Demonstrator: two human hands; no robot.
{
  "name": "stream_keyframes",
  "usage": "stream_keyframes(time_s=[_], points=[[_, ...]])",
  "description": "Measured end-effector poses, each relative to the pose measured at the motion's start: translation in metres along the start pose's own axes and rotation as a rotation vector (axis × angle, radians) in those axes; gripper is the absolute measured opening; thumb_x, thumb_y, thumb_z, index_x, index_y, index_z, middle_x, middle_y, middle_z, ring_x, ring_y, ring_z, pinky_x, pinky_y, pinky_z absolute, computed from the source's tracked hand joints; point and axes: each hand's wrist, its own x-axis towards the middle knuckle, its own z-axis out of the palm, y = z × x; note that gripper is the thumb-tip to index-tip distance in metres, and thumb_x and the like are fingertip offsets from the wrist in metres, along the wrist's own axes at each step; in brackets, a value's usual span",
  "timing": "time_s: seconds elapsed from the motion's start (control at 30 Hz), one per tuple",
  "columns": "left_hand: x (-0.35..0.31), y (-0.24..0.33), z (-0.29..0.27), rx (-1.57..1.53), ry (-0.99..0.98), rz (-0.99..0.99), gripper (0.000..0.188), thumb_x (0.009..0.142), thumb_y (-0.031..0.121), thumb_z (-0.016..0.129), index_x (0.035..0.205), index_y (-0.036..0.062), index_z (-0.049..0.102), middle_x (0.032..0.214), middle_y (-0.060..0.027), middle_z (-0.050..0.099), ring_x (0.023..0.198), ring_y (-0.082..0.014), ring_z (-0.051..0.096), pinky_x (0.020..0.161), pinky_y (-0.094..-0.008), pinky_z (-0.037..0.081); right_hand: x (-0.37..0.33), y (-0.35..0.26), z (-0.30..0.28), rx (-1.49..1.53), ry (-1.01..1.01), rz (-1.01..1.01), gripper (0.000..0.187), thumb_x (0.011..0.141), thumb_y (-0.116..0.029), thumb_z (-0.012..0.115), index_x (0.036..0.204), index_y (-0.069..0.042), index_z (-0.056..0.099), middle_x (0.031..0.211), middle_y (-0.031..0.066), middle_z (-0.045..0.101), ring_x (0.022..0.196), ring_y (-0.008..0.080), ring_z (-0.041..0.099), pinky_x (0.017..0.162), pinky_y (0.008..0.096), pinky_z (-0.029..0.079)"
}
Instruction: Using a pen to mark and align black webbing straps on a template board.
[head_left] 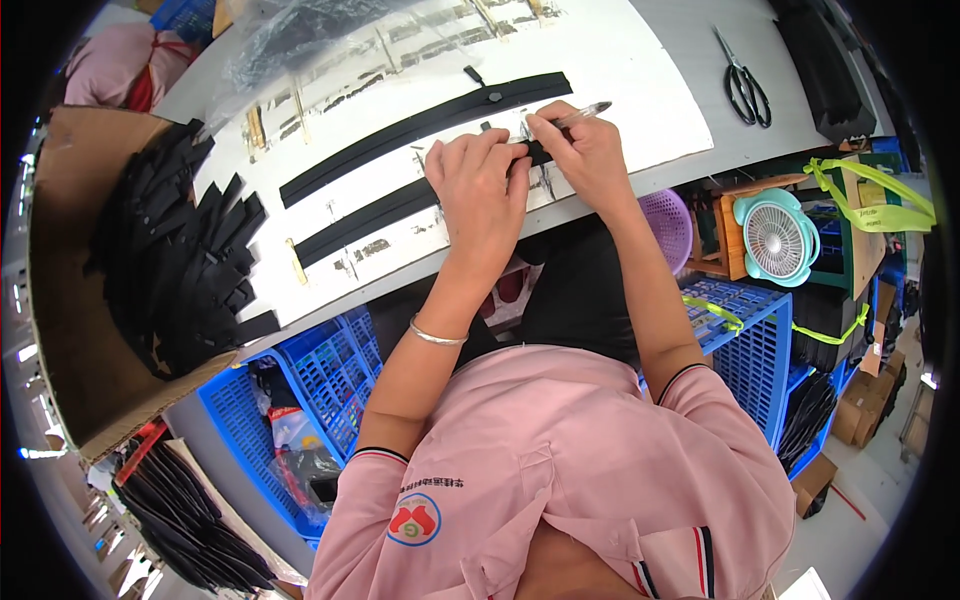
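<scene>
Two long black fabric strips lie slanting across a marked white board on the table. The nearer strip point(368, 222) runs under both my hands. My left hand point(478, 190) is closed at the strip's right part, fingers curled down on it; the fingertips partly hide what they pinch. My right hand point(585, 155) grips a clear pen point(592, 112) between thumb and fingers, close beside the left fingertips. The farther strip point(400, 140) has a small dark round piece point(493, 97) on it. Above it sits a small black tab point(473, 75).
At left, a cardboard box point(85, 150) stands by a heap of black strips point(180, 250). Black-handled scissors point(745, 90) lie at the upper right. Below the table edge are blue crates point(750, 350), a purple basket point(665, 230) and a turquoise fan point(777, 237). Clear plastic point(300, 45) covers the board's far side.
</scene>
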Motion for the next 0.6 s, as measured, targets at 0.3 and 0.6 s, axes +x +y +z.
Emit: stream_keyframes(time_s=[0.3,0.6], points=[[-0.002,-0.002,0.003,-0.046,0.025,0.005,0.011,0.081,0.009,0.078,0.091,0.0076,0.073,0.108,-0.0029,0.069,0.108,-0.0254,0.059,0.112,-0.053,0.031,-0.002,0.005,-0.004,0.036,-0.071,-0.049,0.021,0.094,-0.021,0.068,0.085,-0.002,0.072,0.066,0.0041,0.064,0.059,0.0121,0.056,0.057,0.0284,0.044],[-0.015,0.004,-0.016,0.048,-0.056,0.016,0.03,0.086,0.015,0.075,0.115,0.0072,0.073,0.136,-0.0102,0.061,0.13,-0.0323,0.051,0.117,-0.0626,0.021,-0.004,0.009,-0.007,0.174,-0.022,-0.018,0.019,0.093,-0.019,0.068,0.085,-0.003,0.073,0.065,0.0048,0.066,0.06,0.0124,0.061,0.059,0.0276,0.047]])
